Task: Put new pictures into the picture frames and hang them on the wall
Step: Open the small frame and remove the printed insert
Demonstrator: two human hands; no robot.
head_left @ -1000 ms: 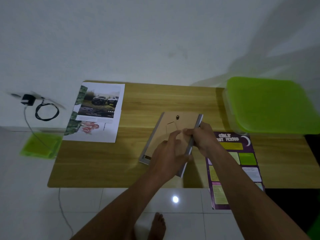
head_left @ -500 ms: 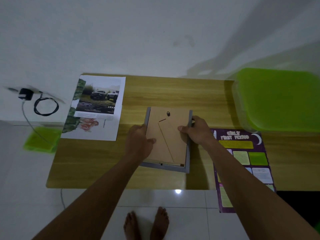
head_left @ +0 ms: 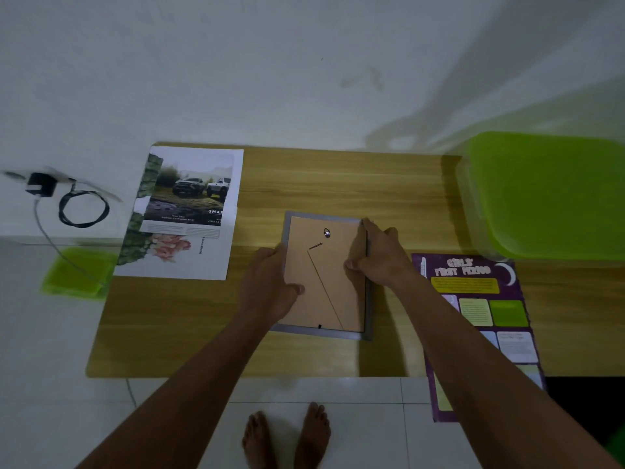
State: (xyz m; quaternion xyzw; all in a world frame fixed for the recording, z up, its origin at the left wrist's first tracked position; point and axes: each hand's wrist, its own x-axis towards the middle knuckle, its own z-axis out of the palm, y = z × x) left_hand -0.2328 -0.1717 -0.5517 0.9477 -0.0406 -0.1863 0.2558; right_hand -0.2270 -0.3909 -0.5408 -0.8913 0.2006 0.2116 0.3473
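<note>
Wooden counter (head_left: 304,184) against a white wall carries the picture frame (head_left: 324,282) face down at its middle. The brown backing is up, the long axis runs away from me, and the hanger end points to the wall. My left grip (head_left: 270,287) clasps the left rim, thumb on the backing. My right grip (head_left: 378,258) pinches the right rim. A car print (head_left: 189,198) lies to the left, a purple poster (head_left: 473,299) just right, and a green tub (head_left: 548,194) beyond.
</note>
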